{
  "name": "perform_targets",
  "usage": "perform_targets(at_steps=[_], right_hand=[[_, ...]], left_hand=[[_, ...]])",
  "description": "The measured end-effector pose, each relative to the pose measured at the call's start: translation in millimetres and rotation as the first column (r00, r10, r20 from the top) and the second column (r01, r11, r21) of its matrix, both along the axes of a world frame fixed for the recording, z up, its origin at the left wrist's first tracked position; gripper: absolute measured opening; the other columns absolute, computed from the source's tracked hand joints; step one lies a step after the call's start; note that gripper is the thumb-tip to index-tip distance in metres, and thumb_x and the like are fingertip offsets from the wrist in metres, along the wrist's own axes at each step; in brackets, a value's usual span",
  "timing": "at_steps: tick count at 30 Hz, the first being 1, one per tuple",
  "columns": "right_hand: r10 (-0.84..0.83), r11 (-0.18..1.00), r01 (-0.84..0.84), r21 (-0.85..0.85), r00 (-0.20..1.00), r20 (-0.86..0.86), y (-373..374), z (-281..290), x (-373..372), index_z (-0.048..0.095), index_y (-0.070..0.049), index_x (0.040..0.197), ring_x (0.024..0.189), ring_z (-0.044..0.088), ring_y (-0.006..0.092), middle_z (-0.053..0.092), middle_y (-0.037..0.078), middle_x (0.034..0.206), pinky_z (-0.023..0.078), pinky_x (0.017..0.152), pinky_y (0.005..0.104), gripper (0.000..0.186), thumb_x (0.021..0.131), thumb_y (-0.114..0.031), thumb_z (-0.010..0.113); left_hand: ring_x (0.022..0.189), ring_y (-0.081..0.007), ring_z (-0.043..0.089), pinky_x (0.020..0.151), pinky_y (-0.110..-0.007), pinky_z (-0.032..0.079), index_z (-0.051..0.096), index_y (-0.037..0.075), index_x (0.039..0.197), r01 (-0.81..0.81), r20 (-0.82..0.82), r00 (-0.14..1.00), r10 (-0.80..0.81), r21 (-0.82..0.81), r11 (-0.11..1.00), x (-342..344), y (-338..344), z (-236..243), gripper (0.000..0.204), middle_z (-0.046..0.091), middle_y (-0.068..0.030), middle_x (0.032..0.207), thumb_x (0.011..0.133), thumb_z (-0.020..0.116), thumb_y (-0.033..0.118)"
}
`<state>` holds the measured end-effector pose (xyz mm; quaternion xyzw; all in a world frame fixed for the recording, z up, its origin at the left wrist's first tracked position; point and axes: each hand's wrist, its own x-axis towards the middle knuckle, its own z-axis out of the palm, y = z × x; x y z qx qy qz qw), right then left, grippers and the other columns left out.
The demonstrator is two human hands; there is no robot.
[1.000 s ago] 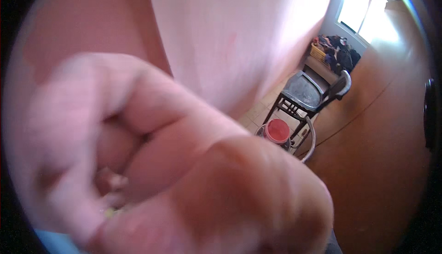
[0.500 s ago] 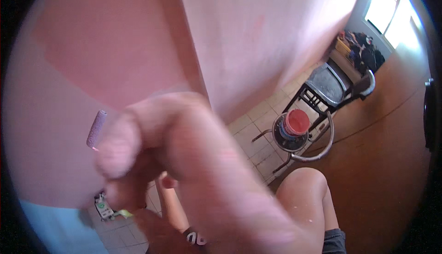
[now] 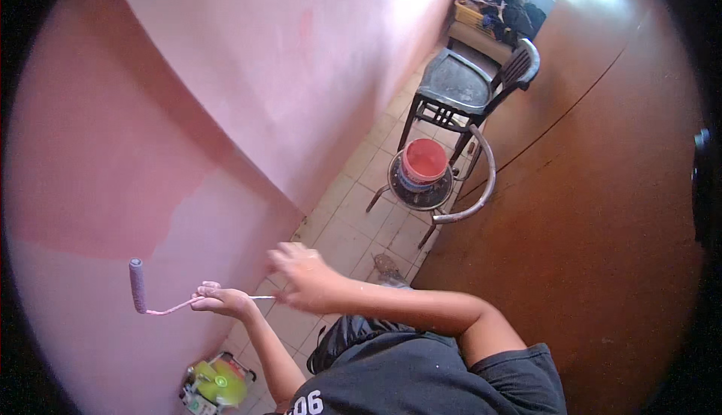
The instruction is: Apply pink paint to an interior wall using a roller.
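A paint roller with a lilac sleeve (image 3: 138, 285) stands out to the left, close to the pink wall. My left hand (image 3: 223, 301) is closed on its thin, paint-marked metal rod. To the right of that hand the rod runs on toward the heel of my right hand (image 3: 302, 278), which hides its far end. The right hand is smeared by motion, its fingers loosely bent and apart, with nothing visible in them. The wall (image 3: 83, 212) carries a darker pink area above a paler one.
A red paint bucket (image 3: 425, 161) sits on a round stool (image 3: 396, 182) with a curved metal bar. Behind it are a dark chair (image 3: 457, 80) and a yellow basket (image 3: 470, 15) of clothes. Brown panelling (image 3: 587, 212) lines the right. A green-and-white appliance (image 3: 218, 385) is at lower left.
My right hand has dropped from close in front of the camera to beside the roller's rod. The view has shifted, bringing my left hand and torso into sight.
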<state>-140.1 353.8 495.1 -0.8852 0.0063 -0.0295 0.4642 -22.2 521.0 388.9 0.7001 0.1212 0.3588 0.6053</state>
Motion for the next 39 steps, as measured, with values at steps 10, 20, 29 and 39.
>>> perform_targets(at_steps=[10, 20, 29, 39], right_hand=[[-0.007, 0.952, 0.183, 0.243, 0.812, -0.583, -103.9, -183.0, -84.2, 0.065, -0.007, 0.098, 0.078, 0.063, 0.0226, 0.067, 0.010, 0.079, 0.047, 0.072, 0.0373, 0.047, 0.068, -0.042, 0.073], [-0.844, 0.491, 0.769, -0.410, 0.302, -0.443, -214.0, -30.8, -160.9, 0.071, -0.008, 0.085, 0.072, 0.065, 0.0273, 0.067, 0.015, 0.078, 0.049, 0.068, 0.0371, 0.028, 0.075, -0.033, 0.064], [-0.847, 0.298, 0.720, -0.627, -0.103, -0.521, -257.1, -68.0, -205.5, 0.067, -0.006, 0.088, 0.082, 0.063, 0.0323, 0.065, 0.016, 0.082, 0.045, 0.072, 0.0413, 0.036, 0.079, -0.041, 0.060], [-0.730, 0.470, 0.681, -0.562, -0.058, -0.681, -347.7, -67.4, -200.1, 0.064, 0.005, 0.082, 0.084, 0.060, 0.0405, 0.061, 0.026, 0.085, 0.045, 0.073, 0.0459, 0.040, 0.086, -0.034, 0.057]], left_hand=[[0.080, -0.0170, 0.039, 0.084, -0.036, 0.037, 0.030, 0.006, 0.093, 0.510, 0.019, 0.856, -0.516, -0.189, 0.839, 4.3, -140.4, -6.0, 0.023, 0.035, -0.0059, 0.087, 0.098, 0.037, 0.027], [0.069, -0.0200, 0.059, 0.067, -0.030, 0.046, 0.060, 0.006, 0.104, 0.653, 0.036, -0.546, -0.837, 0.645, -0.398, -47.0, -233.9, 211.1, 0.023, 0.060, -0.0103, 0.082, 0.083, 0.054, 0.014], [0.055, -0.0142, 0.045, 0.048, -0.028, 0.038, 0.055, 0.008, 0.096, 0.785, 0.229, -0.590, -0.775, 0.387, -0.483, -33.6, -290.8, 230.4, 0.034, 0.047, -0.0049, 0.073, 0.066, 0.060, 0.023], [0.038, -0.0045, 0.026, 0.034, -0.020, 0.016, 0.059, 0.017, 0.090, 0.554, 0.222, -0.810, -0.543, 0.595, -0.583, -6.6, -436.7, 230.9, 0.019, 0.041, 0.0031, 0.055, 0.072, 0.059, 0.009]])
